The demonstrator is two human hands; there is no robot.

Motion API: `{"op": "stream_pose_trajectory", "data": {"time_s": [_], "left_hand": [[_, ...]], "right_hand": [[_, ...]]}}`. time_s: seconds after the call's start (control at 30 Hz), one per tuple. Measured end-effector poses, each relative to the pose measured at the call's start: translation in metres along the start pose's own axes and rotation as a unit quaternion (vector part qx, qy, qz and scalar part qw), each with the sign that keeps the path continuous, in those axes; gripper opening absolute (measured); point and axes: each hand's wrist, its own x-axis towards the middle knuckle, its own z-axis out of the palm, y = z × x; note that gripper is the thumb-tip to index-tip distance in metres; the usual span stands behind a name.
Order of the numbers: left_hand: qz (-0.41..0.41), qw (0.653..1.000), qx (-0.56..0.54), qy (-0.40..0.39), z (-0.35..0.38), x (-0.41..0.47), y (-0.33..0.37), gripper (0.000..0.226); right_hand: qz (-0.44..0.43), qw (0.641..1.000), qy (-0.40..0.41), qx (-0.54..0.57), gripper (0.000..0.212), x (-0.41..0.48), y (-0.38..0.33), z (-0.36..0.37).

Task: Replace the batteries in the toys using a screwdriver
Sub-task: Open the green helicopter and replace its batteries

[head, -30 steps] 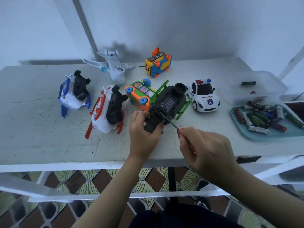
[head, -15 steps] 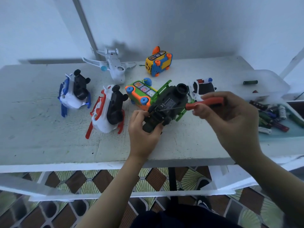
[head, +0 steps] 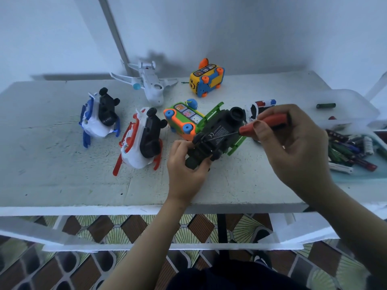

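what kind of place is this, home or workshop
Likely a home work corner, not a proper workshop: rough white table against a plain wall, patterned floor tiles beneath, tray of batteries.

Left hand [head: 185, 174] gripping upturned green toy [head: 217, 135], right hand [head: 293, 147] holding red screwdriver [head: 261, 125], tip against its underside

**Improvised indoor workbench, probably in a home rather than a fitted workshop.** A rough, white-painted table [head: 62, 185] stands against a bare, pale wall [head: 251, 28]. Beneath it, the floor [head: 134, 227] is laid with brown and fan-patterned tiles of a domestic kind. Plastic children's toys, among them a plane [head: 149, 84] and a yellow bus [head: 206, 79], lie spread across the top. A shallow tray [head: 360, 176] at the right edge holds loose batteries [head: 343, 149].
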Motion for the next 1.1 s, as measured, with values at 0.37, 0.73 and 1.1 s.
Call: {"op": "stream_pose_trajectory", "data": {"time_s": [0.37, 0.73, 1.1], "left_hand": [[-0.002, 1.000, 0.012, -0.009, 0.000, 0.000, 0.001, 0.028], [-0.012, 1.000, 0.013, -0.005, 0.001, 0.001, 0.000, 0.026], [-0.009, 1.000, 0.009, -0.006, 0.001, 0.001, 0.000, 0.028]], "right_hand": [[-0.038, 0.997, -0.072, 0.004, 0.027, 0.010, -0.006, 0.002], [-0.097, 0.995, 0.004, 0.003, 0.039, 0.031, -0.017, 0.019], [-0.061, 0.992, -0.033, 0.109, 0.014, 0.049, -0.019, 0.025]]}}
